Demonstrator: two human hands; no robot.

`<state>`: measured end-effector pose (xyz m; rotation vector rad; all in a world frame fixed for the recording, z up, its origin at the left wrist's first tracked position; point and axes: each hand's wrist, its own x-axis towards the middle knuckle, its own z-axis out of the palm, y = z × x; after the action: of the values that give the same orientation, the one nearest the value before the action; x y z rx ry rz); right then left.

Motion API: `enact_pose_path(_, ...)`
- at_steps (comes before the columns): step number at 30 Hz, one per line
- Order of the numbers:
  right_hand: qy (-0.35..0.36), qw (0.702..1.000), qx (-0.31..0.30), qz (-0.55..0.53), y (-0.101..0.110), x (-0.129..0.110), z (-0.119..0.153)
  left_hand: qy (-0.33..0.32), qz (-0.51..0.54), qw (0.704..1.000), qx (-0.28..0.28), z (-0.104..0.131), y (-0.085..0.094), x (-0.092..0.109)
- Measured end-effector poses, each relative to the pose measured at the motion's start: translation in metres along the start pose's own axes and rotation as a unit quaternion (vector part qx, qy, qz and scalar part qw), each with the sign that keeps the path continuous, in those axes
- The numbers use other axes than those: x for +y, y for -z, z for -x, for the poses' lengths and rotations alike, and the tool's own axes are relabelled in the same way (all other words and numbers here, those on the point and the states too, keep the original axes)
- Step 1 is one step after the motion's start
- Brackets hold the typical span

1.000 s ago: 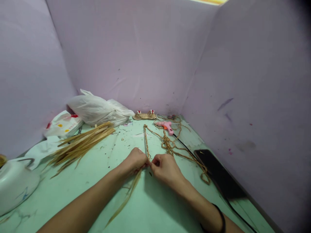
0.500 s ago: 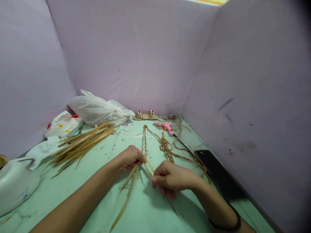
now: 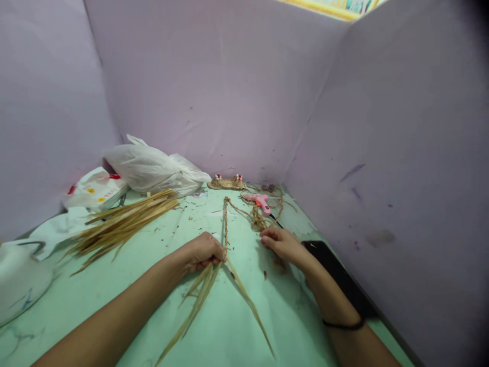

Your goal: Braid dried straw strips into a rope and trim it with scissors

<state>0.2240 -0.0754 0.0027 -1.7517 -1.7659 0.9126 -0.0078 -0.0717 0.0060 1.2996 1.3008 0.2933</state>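
My left hand (image 3: 204, 253) pinches the near end of a thin straw braid (image 3: 225, 224), which runs away from me across the table. Below that grip, loose flat straw strands (image 3: 198, 298) fan toward me on the left, and another straw strand (image 3: 252, 306) slants down to the right. My right hand (image 3: 282, 247) is lifted off to the right with loosely bent fingers and nothing visible in them. It hovers by the heap of finished braid (image 3: 258, 220), hiding part of it. A small brown scrap (image 3: 265, 275) shows just below the fingers.
A bundle of dry straw (image 3: 126, 221) lies left, before a white plastic bag (image 3: 153, 168) and a tissue pack (image 3: 95, 191). Behind are a woven straw piece (image 3: 226, 183) and a pink glue gun (image 3: 262, 202). A dark phone (image 3: 340, 278) lies right; a white pot-like vessel (image 3: 23, 283) stands left.
My right hand has let go of the straw strand and moved right and away from me, toward the braid heap. The strand now lies free. My left hand keeps its pinch on the braid.
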Motion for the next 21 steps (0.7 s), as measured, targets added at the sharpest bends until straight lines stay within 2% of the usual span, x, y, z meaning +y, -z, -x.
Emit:
enact_pose_path(5, -0.003, 0.977, 0.162, 0.139, 0.004, 0.009, -0.006, 0.003, 0.009, 1.0, 0.002, 0.001, 0.0, -0.001)
enact_pose_path(7, 0.026, 0.97, 0.209, 0.12, -0.002, 0.0, -0.001, -0.002, 0.014, 1.0, 0.002, 0.001, 0.0, 0.0)
enact_pose_path(8, 0.046, 0.973, 0.214, 0.073, -0.008, -0.007, 0.004, -0.006, 0.016, 1.0, 0.0, 0.001, 0.0, 0.0)
enact_pose_path(9, 0.039, 0.981, 0.188, -0.005, -0.015, -0.014, 0.008, -0.011, 0.02, 1.0, -0.002, 0.001, 0.0, 0.001)
enact_pose_path(10, 0.022, 0.986, 0.127, -0.101, -0.025, -0.022, 0.013, -0.015, 0.023, 1.0, -0.004, 0.001, -0.001, 0.001)
enact_pose_path(11, 0.004, 0.977, 0.05, -0.209, -0.034, -0.03, 0.017, -0.019, 0.025, 0.999, -0.005, 0.001, -0.001, 0.002)
enact_pose_path(12, -0.021, 0.951, -0.011, -0.308, -0.044, -0.037, 0.021, -0.02, 0.026, 0.999, -0.005, 0.001, -0.001, 0.003)
enact_pose_path(14, -0.073, 0.894, -0.071, -0.437, -0.061, -0.048, 0.027, -0.023, 0.02, 1.0, -0.004, 0.002, -0.002, 0.004)
enact_pose_path(16, -0.1, 0.868, -0.115, -0.472, -0.071, -0.054, 0.03, -0.027, 0.012, 1.0, -0.004, 0.002, -0.002, 0.004)
enact_pose_path(18, -0.105, 0.868, -0.134, -0.467, -0.075, -0.058, 0.031, -0.031, 0.01, 0.999, -0.007, 0.001, -0.003, 0.002)
enact_pose_path(21, -0.116, 0.875, -0.114, -0.455, -0.077, -0.063, 0.03, -0.036, 0.012, 0.999, -0.01, -0.003, -0.003, -0.001)
